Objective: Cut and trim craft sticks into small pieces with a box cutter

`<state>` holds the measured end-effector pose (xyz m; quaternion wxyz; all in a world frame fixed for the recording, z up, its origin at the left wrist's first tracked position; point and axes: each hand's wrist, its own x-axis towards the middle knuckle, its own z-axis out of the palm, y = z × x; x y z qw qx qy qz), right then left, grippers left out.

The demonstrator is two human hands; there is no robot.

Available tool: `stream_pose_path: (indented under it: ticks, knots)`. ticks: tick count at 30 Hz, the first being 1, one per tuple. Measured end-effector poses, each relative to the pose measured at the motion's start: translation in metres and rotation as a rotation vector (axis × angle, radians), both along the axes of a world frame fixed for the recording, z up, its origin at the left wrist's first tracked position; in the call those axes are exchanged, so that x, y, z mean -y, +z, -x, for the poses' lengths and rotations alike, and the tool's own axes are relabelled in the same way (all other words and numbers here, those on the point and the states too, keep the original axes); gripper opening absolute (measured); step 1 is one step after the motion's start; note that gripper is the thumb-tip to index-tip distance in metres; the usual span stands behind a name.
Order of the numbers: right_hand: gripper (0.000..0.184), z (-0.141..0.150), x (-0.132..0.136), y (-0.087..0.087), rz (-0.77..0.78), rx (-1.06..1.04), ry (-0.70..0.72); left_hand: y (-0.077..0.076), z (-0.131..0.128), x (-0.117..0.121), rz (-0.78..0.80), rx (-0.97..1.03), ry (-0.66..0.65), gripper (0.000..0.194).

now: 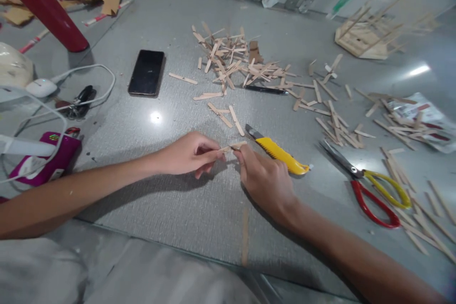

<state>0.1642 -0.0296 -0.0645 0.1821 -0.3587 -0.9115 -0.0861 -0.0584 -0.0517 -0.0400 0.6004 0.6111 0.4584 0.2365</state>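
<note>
Over the near middle of the table, my left hand (194, 154) pinches a short, thin wooden craft stick (225, 148) between thumb and fingers. Close to its right end, my right hand (268, 181) is closed on a small, dark-edged item, mostly hidden by the fingers. A yellow utility knife (280, 153), blade out, lies just beyond my right hand. Two cut craft sticks (236, 120) rest on the table above the hands. Farther right are scissors (356, 171) with one red and one yellow handle, lying partly spread.
A heap of craft sticks (231, 57) and a black pen (266, 90) lie farther back. A phone (147, 72) is at left, near cables and a purple box (48, 156). A wooden stick structure (363, 40) stands back right. One stick (245, 237) lies by the front edge.
</note>
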Motion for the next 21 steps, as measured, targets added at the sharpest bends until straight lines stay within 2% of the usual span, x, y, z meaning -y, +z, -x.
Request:
stream_pose_path:
  ticks: [4, 9, 13, 21]
  knots:
    - [0.044, -0.0005, 0.0015, 0.0016, -0.018, -0.029, 0.039, -0.0003, -0.0017, 0.0023, 0.004, 0.032, 0.041, 0.031]
    - [0.043, -0.0007, 0.0041, 0.0023, 0.011, -0.024, 0.027, -0.0027, -0.0026, 0.0037, -0.009, 0.018, 0.059, 0.032]
    - [0.045, -0.0003, 0.0042, 0.0023, -0.034, -0.008, 0.022, -0.0041, -0.0023, 0.0037, -0.024, 0.009, 0.063, 0.031]
    - [0.04, -0.0013, 0.0042, 0.0019, -0.086, 0.095, 0.003, -0.004, -0.0018, 0.0026, -0.16, -0.109, 0.067, 0.039]
